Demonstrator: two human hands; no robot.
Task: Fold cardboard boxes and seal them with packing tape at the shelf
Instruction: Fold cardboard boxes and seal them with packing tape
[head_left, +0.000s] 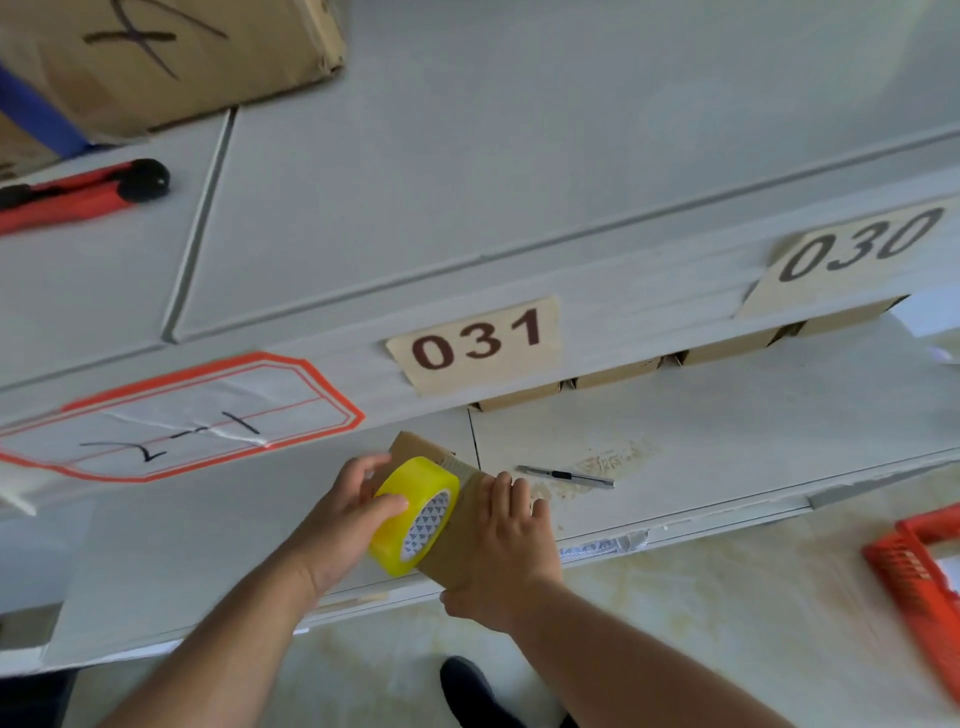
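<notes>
The right hand (496, 540) is lying flat, pinning the small cardboard box (457, 525) to the shelf (675, 441), steadying it while the left hand (345, 512) is gripping the yellow tape roll (413, 514) against its top seam.

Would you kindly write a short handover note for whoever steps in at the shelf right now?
Left hand grips the tape roll, held against the box.
Right hand presses flat on the box, steadying it on the shelf.
A knife lies on the shelf right of the box.
Done: box folded, taping under way.
Left: finish the strip, cut it, press it down.
</notes>
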